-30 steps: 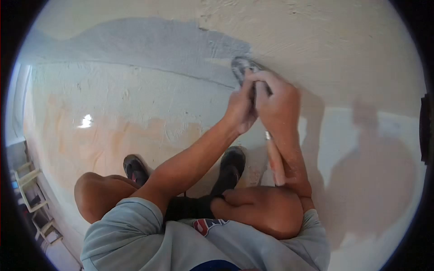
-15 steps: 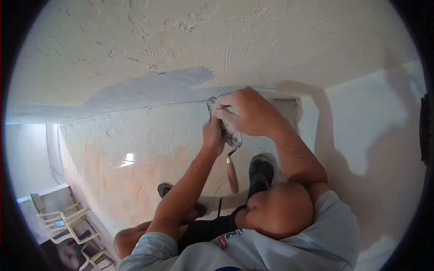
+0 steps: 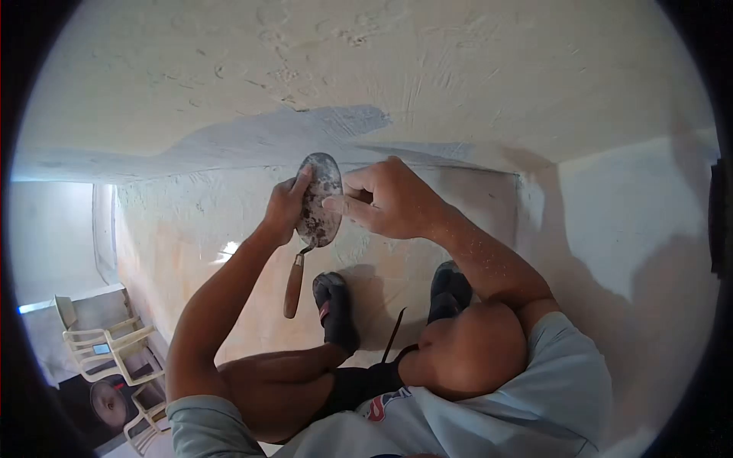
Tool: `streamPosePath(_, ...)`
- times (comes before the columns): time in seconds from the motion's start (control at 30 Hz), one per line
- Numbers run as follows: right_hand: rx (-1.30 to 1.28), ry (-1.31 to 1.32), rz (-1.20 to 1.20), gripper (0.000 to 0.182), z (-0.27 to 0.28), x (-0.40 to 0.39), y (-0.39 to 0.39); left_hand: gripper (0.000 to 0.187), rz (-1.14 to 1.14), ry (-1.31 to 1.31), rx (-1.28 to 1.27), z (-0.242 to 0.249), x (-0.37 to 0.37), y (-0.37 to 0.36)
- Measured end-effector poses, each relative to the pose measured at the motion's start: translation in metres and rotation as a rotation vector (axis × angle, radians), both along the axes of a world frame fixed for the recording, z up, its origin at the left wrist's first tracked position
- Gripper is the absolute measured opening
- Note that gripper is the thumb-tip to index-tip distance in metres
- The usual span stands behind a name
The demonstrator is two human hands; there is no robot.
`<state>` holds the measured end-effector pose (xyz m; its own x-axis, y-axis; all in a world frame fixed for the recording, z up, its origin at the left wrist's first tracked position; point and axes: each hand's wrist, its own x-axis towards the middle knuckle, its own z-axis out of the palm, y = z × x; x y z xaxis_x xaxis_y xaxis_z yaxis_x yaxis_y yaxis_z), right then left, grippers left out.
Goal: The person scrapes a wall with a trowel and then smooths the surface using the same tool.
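Note:
My left hand [image 3: 284, 208] grips a plaster-stained trowel by its oval metal blade [image 3: 319, 217], with the thumb lying across the face. The trowel's wooden handle [image 3: 293, 290] hangs down below, held by no hand. At the blade's right edge is my right hand [image 3: 393, 200], its fingers curled and its whitened thumb laid over the blade face; some of its fingertips are hidden. Grey and dark smears cover the blade. Beyond both hands, a wet grey patch of plaster [image 3: 351, 120] shows on the cream wall [image 3: 473, 69].
My two shoes [image 3: 333, 301] stand apart on the dusty, stained floor [image 3: 191, 252]. A white wall [image 3: 611, 198] rises at right. Plastic chairs [image 3: 111, 347] and a round fan-like object [image 3: 108, 403] are at lower left.
The trowel and my left hand have moved left, and the blade face has turned into view. My right hand has shifted slightly left and down, its thumb now on the blade.

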<state>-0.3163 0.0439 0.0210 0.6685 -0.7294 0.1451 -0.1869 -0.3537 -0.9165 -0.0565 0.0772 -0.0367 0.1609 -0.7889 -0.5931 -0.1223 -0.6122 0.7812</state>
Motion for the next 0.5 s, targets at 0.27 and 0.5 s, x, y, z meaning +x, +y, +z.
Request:
streamPosePath(0.27,0.376,0.09,-0.16,0.024,0.074,-0.004,0.044,0.058,-0.156,0.432,0.081,0.022,-0.009,-0.015)
streamPosePath(0.5,-0.054,0.825,-0.1,0.025,0.118,0.024,0.025,0.072,-0.321,0.601,0.248,-0.005,-0.032,-0.027)
